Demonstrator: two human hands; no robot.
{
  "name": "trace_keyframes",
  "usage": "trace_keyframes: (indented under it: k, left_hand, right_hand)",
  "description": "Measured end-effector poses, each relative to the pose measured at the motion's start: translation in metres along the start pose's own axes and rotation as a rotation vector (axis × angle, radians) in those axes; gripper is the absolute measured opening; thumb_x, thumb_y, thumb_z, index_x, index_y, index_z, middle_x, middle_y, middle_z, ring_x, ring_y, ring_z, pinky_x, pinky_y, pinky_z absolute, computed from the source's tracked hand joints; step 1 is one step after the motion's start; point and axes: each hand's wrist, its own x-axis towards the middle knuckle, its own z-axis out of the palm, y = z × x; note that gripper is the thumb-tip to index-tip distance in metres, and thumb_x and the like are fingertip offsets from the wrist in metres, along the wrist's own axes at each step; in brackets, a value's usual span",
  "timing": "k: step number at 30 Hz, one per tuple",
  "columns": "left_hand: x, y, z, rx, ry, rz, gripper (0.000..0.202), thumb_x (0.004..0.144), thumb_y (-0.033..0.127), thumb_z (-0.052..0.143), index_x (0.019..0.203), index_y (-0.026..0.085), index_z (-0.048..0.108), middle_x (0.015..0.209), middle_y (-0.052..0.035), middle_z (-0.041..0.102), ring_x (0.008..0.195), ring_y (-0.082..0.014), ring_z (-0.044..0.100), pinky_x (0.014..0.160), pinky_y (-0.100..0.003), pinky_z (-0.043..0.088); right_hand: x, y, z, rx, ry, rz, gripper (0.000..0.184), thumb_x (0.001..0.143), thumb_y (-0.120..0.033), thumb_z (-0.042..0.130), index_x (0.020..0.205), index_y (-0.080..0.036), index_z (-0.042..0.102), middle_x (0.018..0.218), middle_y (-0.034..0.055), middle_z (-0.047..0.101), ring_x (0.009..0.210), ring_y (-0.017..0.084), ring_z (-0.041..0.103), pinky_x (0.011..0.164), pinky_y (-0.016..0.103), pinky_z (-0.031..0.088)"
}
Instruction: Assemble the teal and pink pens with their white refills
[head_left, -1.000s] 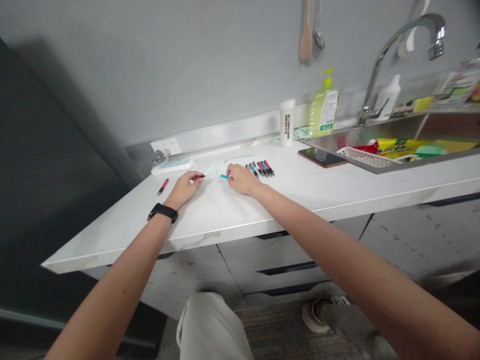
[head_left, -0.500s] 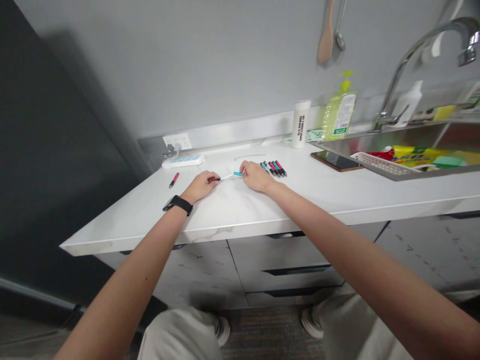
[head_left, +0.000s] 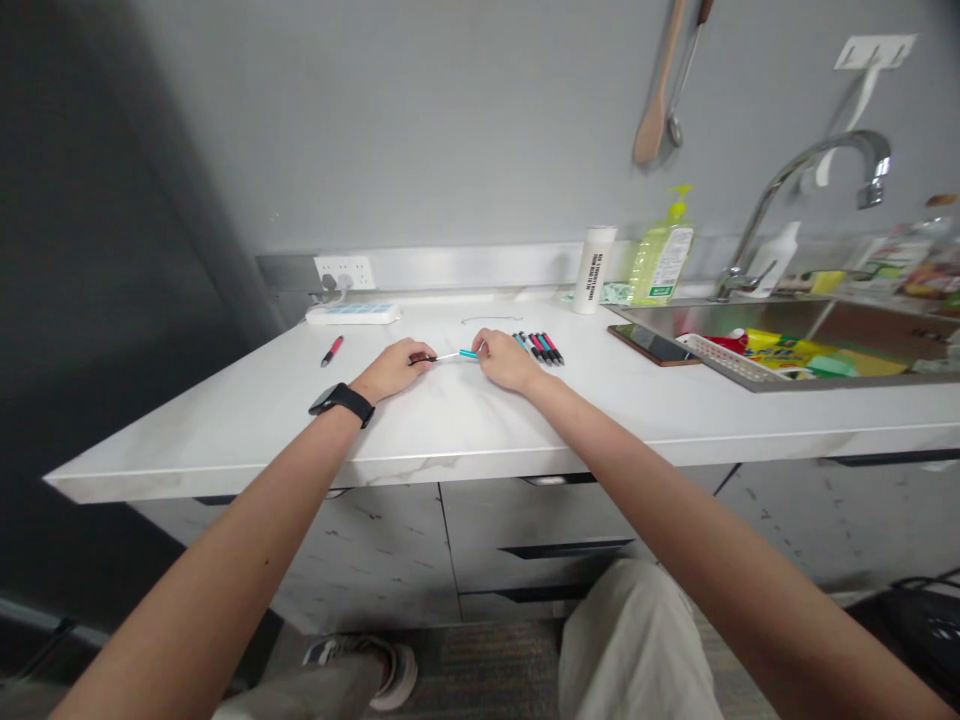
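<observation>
My left hand (head_left: 390, 369) is closed over the black front part (head_left: 426, 359) of a pen, low above the white counter. From it a thin white refill (head_left: 448, 356) runs toward a teal pen barrel (head_left: 468, 353). My right hand (head_left: 507, 361) pinches that barrel at its far end; the fingertips partly hide it. Whether the refill's tip is inside the barrel I cannot tell. Several pens (head_left: 546, 349) in red, teal and silver lie side by side just right of my right hand. A single red and black pen (head_left: 332, 351) lies left of my left hand.
A white power strip (head_left: 354, 314) lies at the back left. A thin wire-like strand (head_left: 491, 319) is behind my hands. To the right are a white canister (head_left: 595, 270), a yellow-green pump bottle (head_left: 663, 262), a phone (head_left: 652, 345) and the sink (head_left: 787, 385) with a tap.
The camera view has shifted, so the counter sits differently in the picture. Both hands keep their hold on the pen parts, with the refill still between them.
</observation>
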Motion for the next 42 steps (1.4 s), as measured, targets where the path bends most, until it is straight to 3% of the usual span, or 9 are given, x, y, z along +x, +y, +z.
trace_keyframes:
  k: [9,14,20,24,28,35,38,42]
  left_hand:
    - [0.002,0.0,-0.001,-0.097,0.011,-0.007,0.027,0.073,0.037,0.059,0.088,0.018,0.069,0.089,-0.0068,0.067,0.085,-0.0208,0.059,0.083,-0.035,0.046]
    - [0.001,0.012,-0.003,-0.282,-0.065,-0.038,0.027,0.068,0.036,0.067,0.088,0.018,0.069,0.082,-0.0049,0.068,0.079,-0.0178,0.059,0.082,-0.034,0.046]
    - [-0.005,0.016,-0.007,-0.565,-0.086,-0.223,0.028,0.059,0.033,0.079,0.074,0.015,0.064,0.068,-0.0012,0.064,0.058,-0.0112,0.056,0.066,-0.029,0.047]
    - [-0.008,0.018,-0.01,-0.738,-0.068,-0.255,0.03,0.059,0.028,0.08,0.083,0.015,0.068,0.074,-0.003,0.068,0.07,-0.0137,0.063,0.076,-0.03,0.05]
    - [-0.006,0.018,-0.007,-0.902,-0.064,-0.292,0.033,0.059,0.024,0.081,0.086,0.014,0.066,0.084,-0.0058,0.071,0.08,-0.0167,0.067,0.083,-0.032,0.051]
    - [-0.001,0.006,-0.007,-0.875,-0.001,-0.307,0.03,0.065,0.034,0.079,0.081,0.014,0.063,0.08,-0.0063,0.07,0.063,-0.0117,0.064,0.058,-0.023,0.046]
    - [-0.002,0.004,-0.008,-0.865,0.028,-0.312,0.032,0.065,0.038,0.078,0.08,0.015,0.063,0.076,-0.0058,0.07,0.061,-0.0113,0.062,0.055,-0.022,0.043]
    - [-0.005,0.004,-0.008,-0.858,0.023,-0.29,0.032,0.064,0.037,0.078,0.082,0.015,0.062,0.077,-0.0057,0.07,0.063,-0.0116,0.063,0.056,-0.022,0.042]
  right_hand:
    - [0.001,-0.002,-0.002,0.011,0.034,-0.017,0.021,0.081,-0.007,0.046,0.092,-0.016,0.061,0.093,0.009,0.061,0.088,0.019,0.056,0.082,0.029,0.042]
    - [0.002,-0.001,0.0,0.051,0.036,-0.043,0.022,0.08,-0.005,0.046,0.088,-0.016,0.063,0.091,0.0072,0.062,0.086,0.017,0.057,0.083,0.029,0.042]
    - [0.012,0.0,0.007,0.45,0.081,0.1,0.012,0.077,-0.008,0.056,0.084,-0.016,0.059,0.078,-0.0002,0.061,0.073,0.011,0.058,0.075,0.025,0.047]
    - [0.015,0.002,0.004,0.729,0.122,0.267,0.009,0.078,-0.015,0.062,0.079,-0.017,0.053,0.072,-0.0019,0.058,0.061,0.009,0.057,0.059,0.021,0.047]
    - [0.012,0.003,-0.001,0.893,0.231,0.299,0.014,0.078,-0.015,0.064,0.077,-0.016,0.051,0.077,-0.0009,0.059,0.06,0.006,0.058,0.054,0.017,0.047]
    - [0.008,-0.004,-0.004,1.018,0.177,0.293,0.013,0.075,-0.005,0.061,0.075,-0.016,0.055,0.078,-0.0011,0.057,0.068,0.008,0.06,0.058,0.019,0.051]
    - [0.008,-0.005,-0.003,1.002,0.162,0.272,0.02,0.069,0.002,0.06,0.075,-0.016,0.056,0.079,-0.0018,0.057,0.07,0.008,0.058,0.061,0.02,0.053]
    - [0.009,-0.004,-0.002,0.983,0.147,0.263,0.018,0.073,0.0,0.06,0.075,-0.017,0.053,0.073,-0.0024,0.057,0.068,0.009,0.061,0.058,0.019,0.052]
